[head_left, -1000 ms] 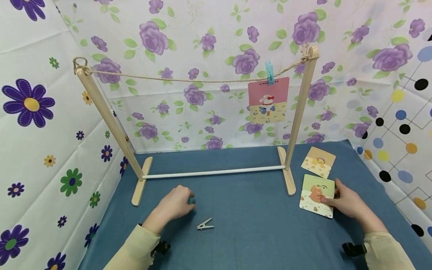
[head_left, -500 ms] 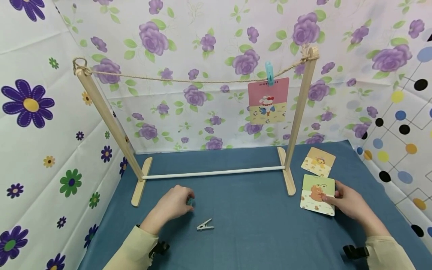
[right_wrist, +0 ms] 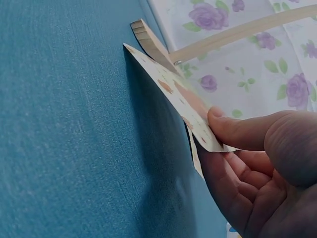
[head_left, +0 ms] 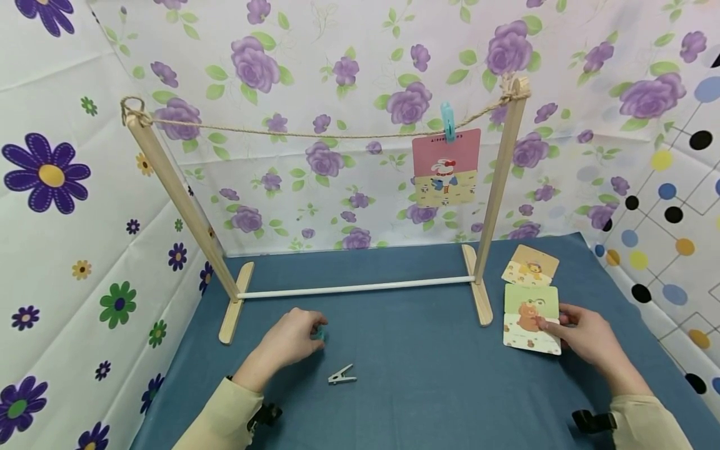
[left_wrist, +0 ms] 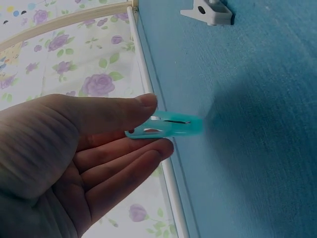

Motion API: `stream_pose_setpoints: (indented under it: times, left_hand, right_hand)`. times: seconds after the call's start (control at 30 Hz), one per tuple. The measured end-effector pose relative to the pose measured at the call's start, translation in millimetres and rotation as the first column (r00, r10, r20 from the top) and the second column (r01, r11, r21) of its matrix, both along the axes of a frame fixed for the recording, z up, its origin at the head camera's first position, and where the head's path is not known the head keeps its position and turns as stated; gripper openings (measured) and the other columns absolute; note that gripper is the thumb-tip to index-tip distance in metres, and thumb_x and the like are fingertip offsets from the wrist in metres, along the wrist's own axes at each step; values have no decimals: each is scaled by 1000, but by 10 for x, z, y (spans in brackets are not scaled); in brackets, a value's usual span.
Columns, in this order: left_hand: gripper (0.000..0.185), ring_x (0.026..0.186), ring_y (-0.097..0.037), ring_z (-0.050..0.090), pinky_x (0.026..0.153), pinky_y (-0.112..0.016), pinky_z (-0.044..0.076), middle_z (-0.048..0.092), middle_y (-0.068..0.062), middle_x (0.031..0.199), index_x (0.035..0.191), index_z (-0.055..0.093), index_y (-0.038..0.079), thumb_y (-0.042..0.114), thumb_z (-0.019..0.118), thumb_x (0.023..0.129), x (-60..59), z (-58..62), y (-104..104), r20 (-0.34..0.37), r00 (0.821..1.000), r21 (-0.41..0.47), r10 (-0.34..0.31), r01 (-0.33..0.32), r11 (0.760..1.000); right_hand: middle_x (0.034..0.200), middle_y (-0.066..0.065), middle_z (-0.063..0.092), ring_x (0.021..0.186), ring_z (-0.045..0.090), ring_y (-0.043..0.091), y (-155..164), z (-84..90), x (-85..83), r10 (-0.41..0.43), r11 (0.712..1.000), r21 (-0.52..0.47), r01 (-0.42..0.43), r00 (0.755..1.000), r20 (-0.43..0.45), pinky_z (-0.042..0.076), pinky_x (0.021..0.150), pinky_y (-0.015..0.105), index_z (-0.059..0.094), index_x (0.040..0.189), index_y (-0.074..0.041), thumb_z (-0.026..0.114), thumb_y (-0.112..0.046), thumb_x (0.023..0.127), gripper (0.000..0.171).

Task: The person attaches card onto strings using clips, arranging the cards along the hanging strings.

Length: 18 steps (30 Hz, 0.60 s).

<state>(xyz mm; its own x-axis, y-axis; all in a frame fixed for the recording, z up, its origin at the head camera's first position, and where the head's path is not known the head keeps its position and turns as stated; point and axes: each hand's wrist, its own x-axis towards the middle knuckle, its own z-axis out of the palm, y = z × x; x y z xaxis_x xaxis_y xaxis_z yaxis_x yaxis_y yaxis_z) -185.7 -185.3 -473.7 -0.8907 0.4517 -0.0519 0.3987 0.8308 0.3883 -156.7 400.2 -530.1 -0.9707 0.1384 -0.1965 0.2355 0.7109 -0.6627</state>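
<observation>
My left hand pinches a teal clothespin between thumb and fingers, low over the blue cloth. A grey clothespin lies on the cloth just right of that hand. At the right, my right hand grips the right edge of a green and cream card with a brown bear on it, thumb on the printed face. In the right wrist view the card is tilted, its lower edge close to the cloth. Behind it lies an orange and cream card, partly overlapped in the head view.
A wooden frame has two posts, the left post and right post, with a white rod low between them. On the twine a light blue clothespin holds a pink and yellow card. Patterned cloth walls surround the table.
My right hand has lifted and tilted the bear card, which has shifted slightly up and right to overlap the orange card. My left hand stays nearly in place with the teal clothespin.
</observation>
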Motion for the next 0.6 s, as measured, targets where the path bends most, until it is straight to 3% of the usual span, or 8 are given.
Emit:
stream_pose_setpoints:
  times: [0.3, 0.6]
  left_hand:
    - [30, 90, -25, 71, 77, -44, 60, 76, -11, 102, 116, 79, 0, 0, 87, 88, 8, -13, 13, -40, 999, 63, -27, 29, 998]
    - [36, 101, -26, 75, 85, -43, 63, 76, -13, 118, 124, 77, 0, -1, 86, 89, 44, -36, 15, -67, 998, 106, 3, 5, 994]
  right_hand:
    - [115, 24, 66, 84, 63, 25, -44, 12, 44, -52, 999, 9, 53, 995, -83, 50, 61, 31, 50, 149, 14, 70, -51, 103, 82]
    - [116, 23, 69, 85, 67, 21, -83, 9, 69, -87, 993, -93, 78, 991, -99, 59, 64, 29, 54, 145, 13, 71, -50, 103, 77]
